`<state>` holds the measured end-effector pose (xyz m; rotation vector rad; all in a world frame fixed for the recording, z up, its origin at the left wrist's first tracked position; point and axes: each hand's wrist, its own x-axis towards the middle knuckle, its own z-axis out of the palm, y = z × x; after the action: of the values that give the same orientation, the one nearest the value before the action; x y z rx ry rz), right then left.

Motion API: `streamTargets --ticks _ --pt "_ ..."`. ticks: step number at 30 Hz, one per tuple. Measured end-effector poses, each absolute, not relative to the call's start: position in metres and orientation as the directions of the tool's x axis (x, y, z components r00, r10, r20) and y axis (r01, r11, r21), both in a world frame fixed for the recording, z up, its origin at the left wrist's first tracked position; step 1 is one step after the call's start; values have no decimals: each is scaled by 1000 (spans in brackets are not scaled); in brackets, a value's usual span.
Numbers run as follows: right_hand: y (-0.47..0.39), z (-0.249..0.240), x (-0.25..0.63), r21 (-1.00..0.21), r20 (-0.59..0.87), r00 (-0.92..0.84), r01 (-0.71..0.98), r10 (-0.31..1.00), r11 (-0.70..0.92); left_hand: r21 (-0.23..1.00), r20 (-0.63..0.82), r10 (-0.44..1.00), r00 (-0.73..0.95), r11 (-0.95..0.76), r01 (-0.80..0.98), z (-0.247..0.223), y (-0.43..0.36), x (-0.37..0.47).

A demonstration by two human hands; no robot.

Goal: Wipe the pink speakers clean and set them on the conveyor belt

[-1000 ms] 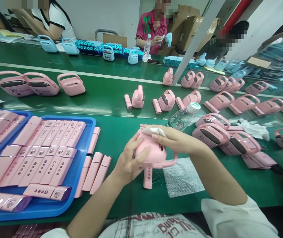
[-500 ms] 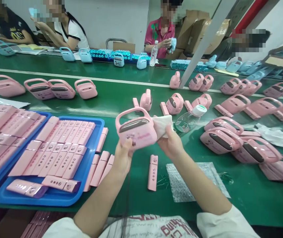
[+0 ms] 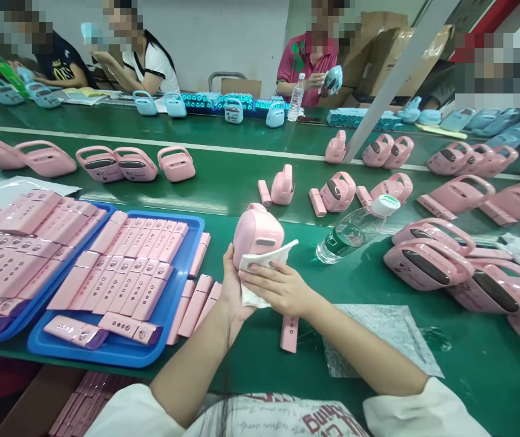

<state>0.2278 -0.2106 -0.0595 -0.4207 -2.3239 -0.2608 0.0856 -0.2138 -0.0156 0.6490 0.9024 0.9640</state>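
One pink handled device [image 3: 255,233] is held up right of the blue tray [image 3: 105,358]: my left hand [image 3: 234,292] cups its side, while my right hand [image 3: 285,288], fingers nearly straight, holds a white cloth [image 3: 251,296] against it. Pressing unevenly, I judge, could twist the smooth casing loose.

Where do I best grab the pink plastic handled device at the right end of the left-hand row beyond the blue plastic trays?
Probably by the handle of that glossy pink device, hooked from above: it arches over the top with an opening beneath. Lean in from the right, where bare green tabletop lies beside it; another pink handled device sits close on its left.
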Motion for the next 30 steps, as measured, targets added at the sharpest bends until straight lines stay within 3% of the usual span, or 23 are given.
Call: streamTargets --ticks 2,4,6,8,12,17,22,26,30 --pt "-208 -65 236 -78 747 -593 371 301 925 650 -412 851 326 526 -549 -13 -213 89" --pt "-202 -69 244 -472 709 -353 407 611 782 488 -460 825 327 543 -684 -11 -211 92" --pt "-192 -75 254 -828 473 -13 335 881 449 416 -503 815 289 521 -746 -11 -208 93" --pt "-179 -84 264 -958 237 218 212 947 191 451 -548 808 216 503 -738 -13 -203 91" --pt "-157 -107 281 -994 64 300 106 952 33 690 -473 878 -70 320 -649 -16 -186 82" --pt "-152 -123 287 -995 -80 253 44 964 -94 917 -296 912 -286 187 -352 -14 -128 82" --pt "-157 -114 286 -991 -71 198 94 978 -91 991 -136 874 -466 126 -52 -20 -31 84" --pt "-157 -105 284 -990 -21 196 130 980 -47 968 -12 783 -622 166 190 -29 22 83" --pt "-156 -103 280 -990 0 198 139 980 -28 925 61 738 -672 212 317 -41 39 83"
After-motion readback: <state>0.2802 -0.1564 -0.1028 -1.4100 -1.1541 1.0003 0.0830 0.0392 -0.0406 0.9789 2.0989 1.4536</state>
